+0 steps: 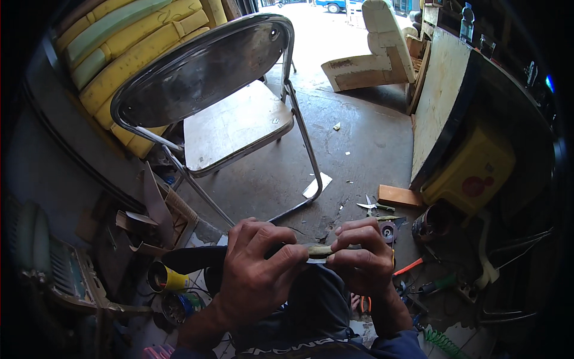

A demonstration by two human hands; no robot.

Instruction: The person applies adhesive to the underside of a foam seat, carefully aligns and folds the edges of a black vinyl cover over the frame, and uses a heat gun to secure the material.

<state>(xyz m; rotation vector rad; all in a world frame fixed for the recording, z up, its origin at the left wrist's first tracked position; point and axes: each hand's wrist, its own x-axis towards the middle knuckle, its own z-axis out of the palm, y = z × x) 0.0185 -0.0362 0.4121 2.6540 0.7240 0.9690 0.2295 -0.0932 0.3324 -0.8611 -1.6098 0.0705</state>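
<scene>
My left hand (257, 266) and my right hand (366, 251) are close together above my lap, fingers closed in a pinch. Between their fingertips runs a short yellowish padded edge (320, 250) with a pale strip along its lower side. It seems to belong to a black flat piece (191, 257) that sticks out to the left behind my left hand; most of that piece is hidden, so its kind is unclear. My right thumb and fingers press on the right end of the edge, my left ones on the left end.
A metal-framed folding chair (239, 128) stands ahead. Yellow padded seats (131, 54) are stacked at the left. Scissors (373, 206), an orange-brown block (399, 195) and a dark can (431, 222) lie or stand right of my hands. A yellow can (173, 279) stands at the lower left.
</scene>
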